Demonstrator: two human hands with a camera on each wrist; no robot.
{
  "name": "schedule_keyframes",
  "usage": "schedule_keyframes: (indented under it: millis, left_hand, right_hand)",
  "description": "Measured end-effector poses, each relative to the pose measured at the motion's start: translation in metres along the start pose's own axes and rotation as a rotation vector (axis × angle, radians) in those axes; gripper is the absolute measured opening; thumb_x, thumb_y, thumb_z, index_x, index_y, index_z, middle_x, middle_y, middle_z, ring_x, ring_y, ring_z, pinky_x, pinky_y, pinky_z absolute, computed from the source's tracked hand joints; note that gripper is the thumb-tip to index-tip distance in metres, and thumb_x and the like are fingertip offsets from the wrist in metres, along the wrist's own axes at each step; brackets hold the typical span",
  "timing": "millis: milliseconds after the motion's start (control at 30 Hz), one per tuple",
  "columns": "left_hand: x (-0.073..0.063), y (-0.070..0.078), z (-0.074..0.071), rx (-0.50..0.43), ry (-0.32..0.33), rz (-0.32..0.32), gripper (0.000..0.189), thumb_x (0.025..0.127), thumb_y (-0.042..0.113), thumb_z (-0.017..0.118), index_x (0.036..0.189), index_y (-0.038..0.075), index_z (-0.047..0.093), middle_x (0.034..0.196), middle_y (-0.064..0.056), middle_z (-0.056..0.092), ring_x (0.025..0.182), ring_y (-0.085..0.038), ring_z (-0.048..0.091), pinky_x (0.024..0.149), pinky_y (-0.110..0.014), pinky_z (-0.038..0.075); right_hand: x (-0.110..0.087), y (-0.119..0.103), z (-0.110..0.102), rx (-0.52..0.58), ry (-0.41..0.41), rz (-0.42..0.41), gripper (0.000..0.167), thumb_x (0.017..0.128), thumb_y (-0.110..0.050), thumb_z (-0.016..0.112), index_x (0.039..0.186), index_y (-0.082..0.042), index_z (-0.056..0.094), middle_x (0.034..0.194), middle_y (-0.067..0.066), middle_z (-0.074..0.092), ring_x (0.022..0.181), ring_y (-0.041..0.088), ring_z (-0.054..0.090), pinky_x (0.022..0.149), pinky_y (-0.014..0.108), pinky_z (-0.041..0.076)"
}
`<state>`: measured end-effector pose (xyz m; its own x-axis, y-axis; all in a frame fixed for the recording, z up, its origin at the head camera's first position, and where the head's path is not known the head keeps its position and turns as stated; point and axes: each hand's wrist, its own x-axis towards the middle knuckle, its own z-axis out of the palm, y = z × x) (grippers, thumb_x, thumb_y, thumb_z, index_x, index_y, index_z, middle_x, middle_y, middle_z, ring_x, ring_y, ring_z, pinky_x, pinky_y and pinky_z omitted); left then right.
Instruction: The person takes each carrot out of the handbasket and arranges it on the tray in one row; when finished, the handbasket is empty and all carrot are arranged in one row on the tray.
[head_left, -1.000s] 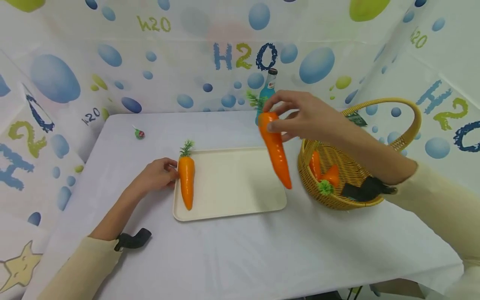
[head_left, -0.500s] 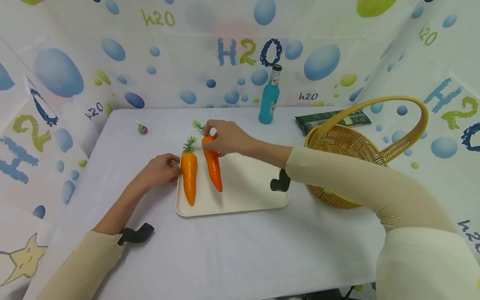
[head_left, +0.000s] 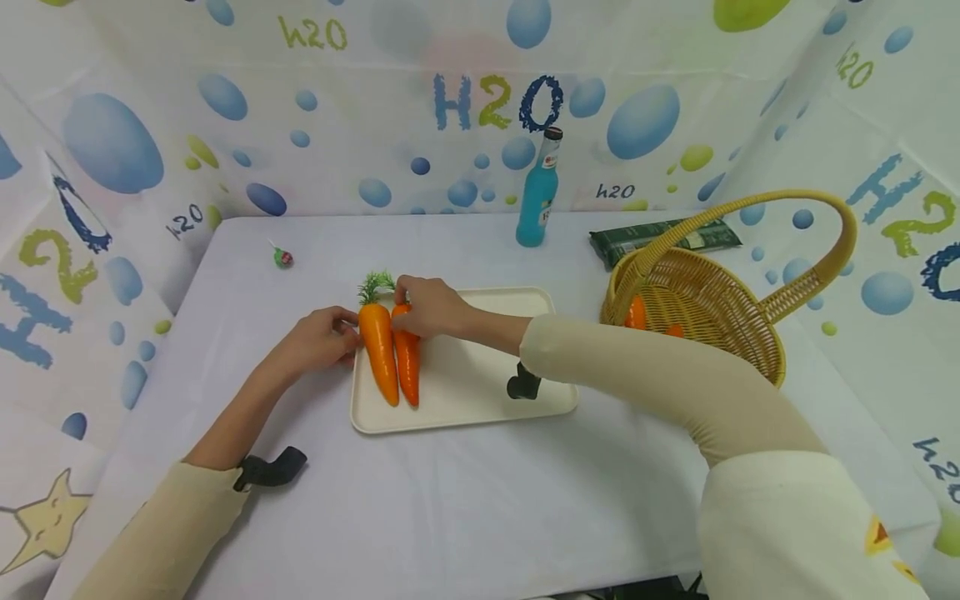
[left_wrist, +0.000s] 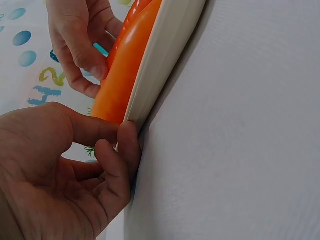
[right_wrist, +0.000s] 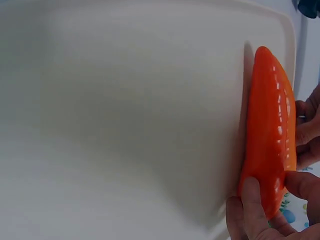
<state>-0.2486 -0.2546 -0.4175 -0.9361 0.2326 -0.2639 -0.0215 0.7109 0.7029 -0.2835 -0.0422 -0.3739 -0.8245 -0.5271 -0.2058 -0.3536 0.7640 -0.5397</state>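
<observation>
A cream tray [head_left: 480, 379] lies on the white-covered table. Along its left side rests an orange toy carrot [head_left: 380, 357] with a green top. Close beside it is a second, redder carrot [head_left: 408, 371], pinched near its thick end by my right hand [head_left: 433, 307]; the right wrist view shows thumb and fingers on either side of this redder carrot [right_wrist: 266, 125]. My left hand [head_left: 321, 340] is at the tray's left edge. In the left wrist view its thumb and fingers pinch the tray rim [left_wrist: 159, 70].
A wicker basket [head_left: 618, 292] with orange pieces inside stands to the right, partly behind my right sleeve. A blue bottle [head_left: 537, 204] and a dark green packet [head_left: 630, 240] are at the back. A small wrapped lollipop [head_left: 282, 257] lies at back left.
My right hand has carried the redder carrot left from near the basket and lowered it onto the tray beside the other carrot. My left hand has stayed at the tray edge.
</observation>
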Motion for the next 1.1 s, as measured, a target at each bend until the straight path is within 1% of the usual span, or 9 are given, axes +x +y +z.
schedule_keyframes:
  millis: [200, 367, 500, 600, 667, 733, 933, 1033, 1100]
  left_hand:
    - [-0.001, 0.0, -0.001, -0.014, -0.005, -0.012, 0.047, 0.094, 0.017, 0.055, 0.135, -0.006, 0.048, 0.103, -0.017, 0.06, 0.075, -0.022, 0.062, 0.068, -0.032, 0.05]
    - [-0.001, 0.003, 0.001, -0.019, -0.011, -0.017, 0.049, 0.095, 0.017, 0.056, 0.136, -0.008, 0.046, 0.106, -0.018, 0.059, 0.076, -0.021, 0.062, 0.069, -0.031, 0.051]
    - [-0.001, 0.001, 0.003, -0.017, -0.008, -0.029, 0.048, 0.096, 0.016, 0.056, 0.136, -0.008, 0.045, 0.108, -0.019, 0.058, 0.077, -0.021, 0.062, 0.069, -0.03, 0.051]
    - [-0.002, 0.0, 0.004, -0.01, -0.001, -0.025, 0.047, 0.096, 0.017, 0.056, 0.136, -0.008, 0.046, 0.107, -0.019, 0.057, 0.077, -0.022, 0.062, 0.068, -0.03, 0.051]
    - [-0.002, -0.001, 0.005, -0.01, 0.009, -0.03, 0.047, 0.095, 0.017, 0.057, 0.135, -0.006, 0.047, 0.107, -0.018, 0.058, 0.077, -0.022, 0.062, 0.067, -0.03, 0.051]
    - [-0.003, -0.001, 0.005, -0.008, 0.015, -0.024, 0.046, 0.095, 0.017, 0.056, 0.134, -0.006, 0.047, 0.107, -0.018, 0.058, 0.077, -0.022, 0.062, 0.067, -0.03, 0.051]
    - [-0.005, 0.002, 0.004, 0.0, 0.011, -0.01, 0.048, 0.094, 0.016, 0.058, 0.134, -0.008, 0.048, 0.106, -0.018, 0.06, 0.076, -0.021, 0.062, 0.068, -0.031, 0.05]
    - [-0.006, 0.004, 0.004, 0.007, 0.01, -0.013, 0.049, 0.093, 0.016, 0.058, 0.134, -0.008, 0.048, 0.105, -0.018, 0.06, 0.075, -0.021, 0.061, 0.068, -0.031, 0.05]
    - [-0.007, 0.004, 0.004, 0.008, 0.005, -0.02, 0.049, 0.093, 0.017, 0.057, 0.135, -0.007, 0.047, 0.105, -0.017, 0.059, 0.075, -0.022, 0.061, 0.068, -0.031, 0.05]
  right_hand:
    - [-0.002, -0.001, -0.002, -0.028, -0.009, -0.004, 0.033, 0.094, -0.027, 0.066, 0.119, -0.009, 0.054, 0.073, 0.001, 0.055, 0.057, 0.012, 0.055, 0.055, 0.021, 0.046]
    - [-0.008, -0.002, -0.016, -0.064, -0.032, -0.004, 0.043, 0.095, -0.034, 0.065, 0.129, -0.011, 0.052, 0.076, 0.002, 0.058, 0.063, 0.015, 0.057, 0.059, 0.022, 0.047]
    - [-0.017, -0.002, -0.038, -0.092, -0.033, -0.003, 0.049, 0.095, -0.037, 0.063, 0.136, -0.013, 0.05, 0.095, 0.002, 0.065, 0.078, 0.017, 0.063, 0.067, 0.024, 0.051]
    - [-0.03, -0.001, -0.06, -0.167, -0.02, -0.053, 0.047, 0.096, -0.037, 0.062, 0.137, -0.017, 0.05, 0.115, 0.003, 0.063, 0.092, 0.017, 0.059, 0.076, 0.025, 0.051]
    - [-0.043, 0.001, -0.075, -0.203, -0.022, -0.112, 0.045, 0.096, -0.036, 0.062, 0.136, -0.019, 0.051, 0.126, 0.003, 0.059, 0.101, 0.016, 0.058, 0.08, 0.026, 0.05]
    - [-0.059, 0.004, -0.09, -0.221, -0.037, -0.176, 0.041, 0.096, -0.033, 0.062, 0.134, -0.021, 0.054, 0.131, 0.003, 0.057, 0.108, 0.017, 0.057, 0.083, 0.027, 0.051]
    - [-0.121, 0.028, -0.134, -0.22, -0.153, -0.32, 0.031, 0.097, -0.011, 0.059, 0.126, -0.021, 0.063, 0.128, -0.006, 0.057, 0.114, 0.011, 0.056, 0.085, 0.024, 0.051]
    - [-0.157, 0.049, -0.153, -0.249, -0.213, -0.353, 0.033, 0.095, -0.002, 0.057, 0.119, -0.022, 0.066, 0.124, -0.008, 0.06, 0.111, 0.01, 0.057, 0.086, 0.025, 0.051]
    - [-0.179, 0.065, -0.164, -0.285, -0.216, -0.365, 0.035, 0.093, 0.002, 0.058, 0.113, -0.024, 0.069, 0.122, -0.009, 0.061, 0.11, 0.012, 0.057, 0.088, 0.028, 0.051]
